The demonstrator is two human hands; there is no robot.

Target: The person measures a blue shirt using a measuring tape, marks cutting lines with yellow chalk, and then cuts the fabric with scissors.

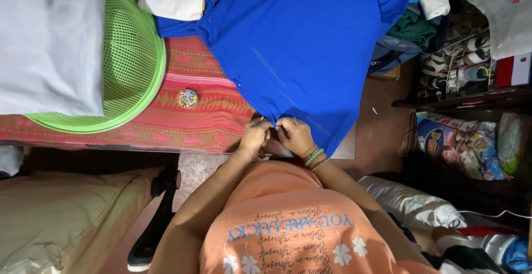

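Blue T-shirt [310,47]: smooth matt knit cloth, faint chalky streaks on it. Under it, the bench [194,113] wears a woven red striped cloth, coarse-looking. The green basket [130,58] is perforated plastic with a slight sheen. The pin tin [188,98] glints, glossy.

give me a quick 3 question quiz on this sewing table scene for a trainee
1. True or false: both hands pinch the near edge of the blue shirt.
2. Which thing lies on the striped cloth between the green basket and the hands? A) scissors B) small round tin C) iron
3. Fill in: the wrist with bead bracelets belongs to the ____ hand.

Key
1. True: the left hand and right hand meet at the hem.
2. B, the small round tin.
3. right
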